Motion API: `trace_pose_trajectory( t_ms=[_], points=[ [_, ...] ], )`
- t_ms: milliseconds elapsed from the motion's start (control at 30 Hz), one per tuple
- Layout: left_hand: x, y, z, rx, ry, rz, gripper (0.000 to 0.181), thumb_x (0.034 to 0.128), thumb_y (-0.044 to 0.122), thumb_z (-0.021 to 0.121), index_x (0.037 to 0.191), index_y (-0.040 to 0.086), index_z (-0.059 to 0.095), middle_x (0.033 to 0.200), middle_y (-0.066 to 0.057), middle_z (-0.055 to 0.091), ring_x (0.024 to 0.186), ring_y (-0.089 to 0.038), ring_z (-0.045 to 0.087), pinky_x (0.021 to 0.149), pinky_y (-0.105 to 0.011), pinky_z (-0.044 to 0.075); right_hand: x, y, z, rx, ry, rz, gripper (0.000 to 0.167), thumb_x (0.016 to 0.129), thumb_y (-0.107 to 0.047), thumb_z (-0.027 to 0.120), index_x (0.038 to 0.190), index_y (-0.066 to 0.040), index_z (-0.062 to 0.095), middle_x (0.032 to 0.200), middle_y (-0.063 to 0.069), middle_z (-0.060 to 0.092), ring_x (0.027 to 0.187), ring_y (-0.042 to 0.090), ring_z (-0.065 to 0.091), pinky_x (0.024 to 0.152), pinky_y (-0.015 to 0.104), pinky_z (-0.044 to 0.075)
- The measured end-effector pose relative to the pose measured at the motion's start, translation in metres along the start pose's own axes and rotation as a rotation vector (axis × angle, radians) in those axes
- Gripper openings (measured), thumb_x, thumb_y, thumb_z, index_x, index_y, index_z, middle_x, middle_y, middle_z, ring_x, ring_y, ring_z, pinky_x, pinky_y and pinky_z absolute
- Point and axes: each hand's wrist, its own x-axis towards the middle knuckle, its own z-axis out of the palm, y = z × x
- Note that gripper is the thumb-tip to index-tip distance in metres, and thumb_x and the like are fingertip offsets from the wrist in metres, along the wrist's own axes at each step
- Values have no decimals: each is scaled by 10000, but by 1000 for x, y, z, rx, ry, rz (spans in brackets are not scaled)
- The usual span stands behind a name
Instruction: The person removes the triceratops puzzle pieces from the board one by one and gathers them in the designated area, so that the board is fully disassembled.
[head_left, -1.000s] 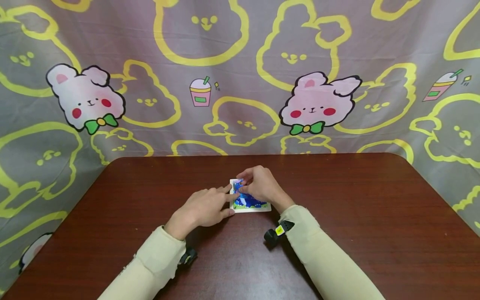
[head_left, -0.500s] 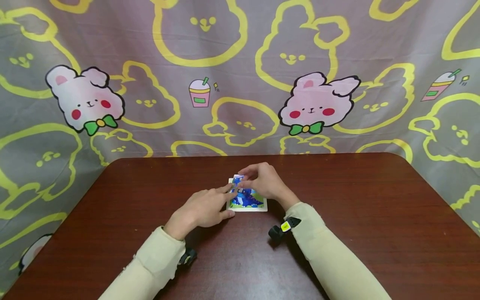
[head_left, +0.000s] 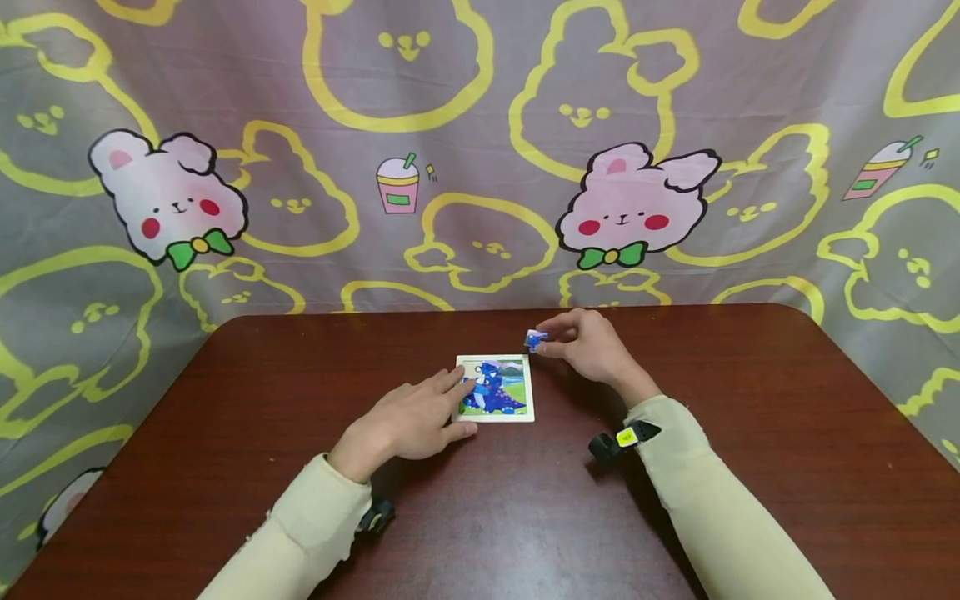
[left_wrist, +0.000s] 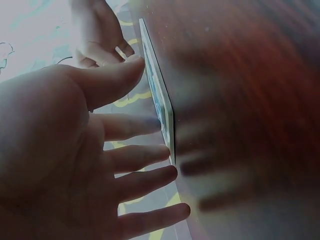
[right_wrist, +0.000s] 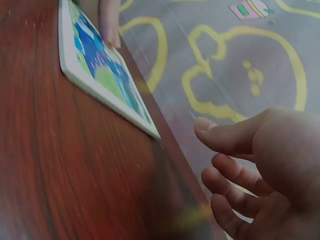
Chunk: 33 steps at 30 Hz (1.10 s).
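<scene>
A square jigsaw puzzle [head_left: 513, 400] with a white frame and a blue dinosaur picture lies flat on the table. At its upper left a pale patch of bare backing shows. My left hand [head_left: 416, 417] rests on the puzzle's left side with fingers spread and fairly straight; in the left wrist view its fingertips touch the frame [left_wrist: 167, 120]. My right hand [head_left: 596, 350] pinches a small blue and lilac puzzle piece [head_left: 535, 339] between thumb and fingers, held up beyond the puzzle's upper right corner. The piece is barely visible in the right wrist view.
The dark red-brown wooden table [head_left: 480, 517] has rounded far corners. Behind it hangs a grey curtain [head_left: 480, 158] printed with yellow outlines and rabbit faces. Each wrist wears a black strap [head_left: 618, 442].
My right hand has lifted the puzzle piece out of the puzzle's upper left and carried it right, past the frame. My left hand has stayed nearly in place.
</scene>
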Motion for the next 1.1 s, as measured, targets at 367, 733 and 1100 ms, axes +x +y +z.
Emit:
trace_pose_trajectory(
  t_ms=[367,733,1100],
  points=[
    [0,1,1,18,-22,-1,751,1060,487,612,1680,166,336,1786,-133,199,1620,-333,321,1262,-599,343,-2,21,-18,-87,-1,24,312,969,-184,788,1268,-92,771,1261,158,740,1111,324,672,903,421,551],
    [-1,2,3,42,-33,-17,778,1043,495,637,1682,174,330,1790,-117,197,1613,-327,342,1259,-586,357,-4,27,-16,-135,-15,-1,253,957,-125,795,1206,-77,791,1176,145,768,1018,281,679,890,417,541],
    [-1,3,3,48,-31,-18,780,1043,493,638,1682,168,330,1790,-124,191,1613,-332,342,1256,-587,361,-4,30,-11,-118,-18,-3,256,956,-85,788,1210,-55,783,1176,169,711,988,274,686,859,378,537]
  ],
)
